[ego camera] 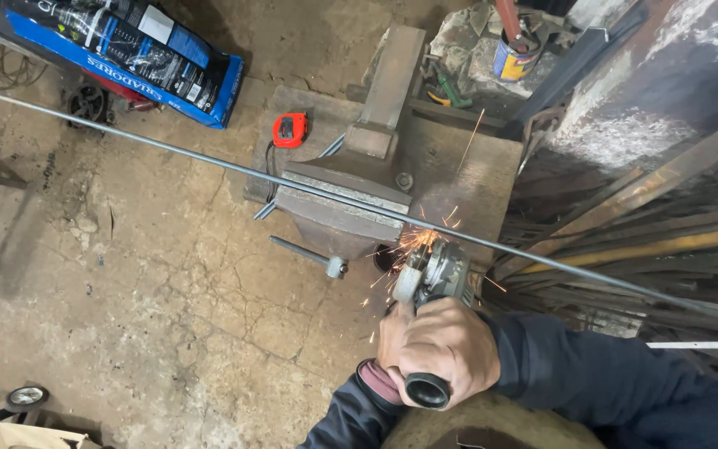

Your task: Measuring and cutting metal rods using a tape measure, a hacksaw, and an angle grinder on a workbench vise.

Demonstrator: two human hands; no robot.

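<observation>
At far left, a blue printed sack (pixel 139 51) lies on the cracked concrete floor (pixel 168 316). A long, thin steel rod (pixel 209 163) runs diagonally from upper left to lower right; it is clamped in a bench vise (pixel 351 195) bolted to a steel bench (pixel 467 166), beside a red tape measure (pixel 290 130). The rod appears stiff but slender: expect the long unsupported ends to flex and vibrate, and take hold near the vise, away from the hot cut. Just right of the vise, an angle grinder (pixel 430 270) meets the rod, throwing sparks. The right hand (pixel 450 349) is wrapped tightly around the grinder's handle; the left hand (pixel 392 333), largely hidden, appears closed on the tool. Behind, an open can (pixel 515 56) holds a red-handled tool. Steel bar stock (pixel 650 224) is stacked at right.
</observation>
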